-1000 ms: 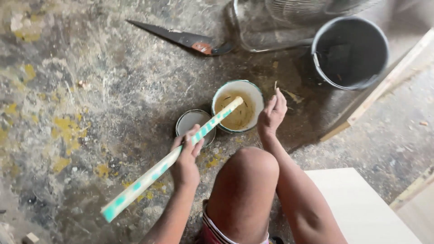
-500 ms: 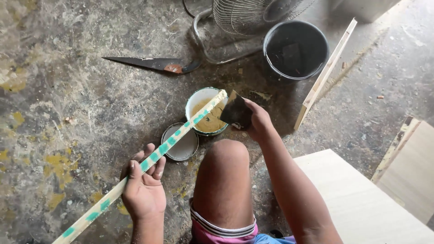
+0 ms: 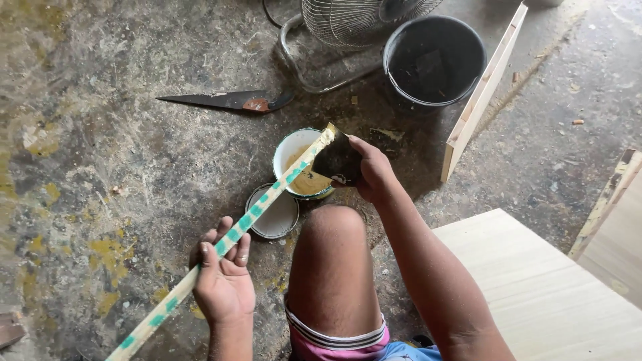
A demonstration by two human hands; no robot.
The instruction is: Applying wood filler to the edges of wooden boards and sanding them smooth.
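My left hand (image 3: pixel 224 274) grips a long thin wooden strip (image 3: pixel 267 197) with green marks, which slants up to the right over a tin. My right hand (image 3: pixel 371 170) holds a dark flat scraper (image 3: pixel 336 160) against the strip's far end, above the open tin (image 3: pixel 287 148) of tan paste. The tin's round lid (image 3: pixel 277 219) lies on the floor beside it, under the strip. My bare knee (image 3: pixel 334 234) is between my arms.
A handsaw (image 3: pixel 224 100) lies on the stained concrete floor at upper left. A black bucket (image 3: pixel 435 60) and a wire fan (image 3: pixel 358 20) stand at the top. A wooden board (image 3: pixel 481 93) stands on edge at right, pale panels (image 3: pixel 542 294) at lower right.
My right hand has gone from hovering over the tin to holding the scraper at the strip's end. My left hand has slid back along the strip. The view has shifted.
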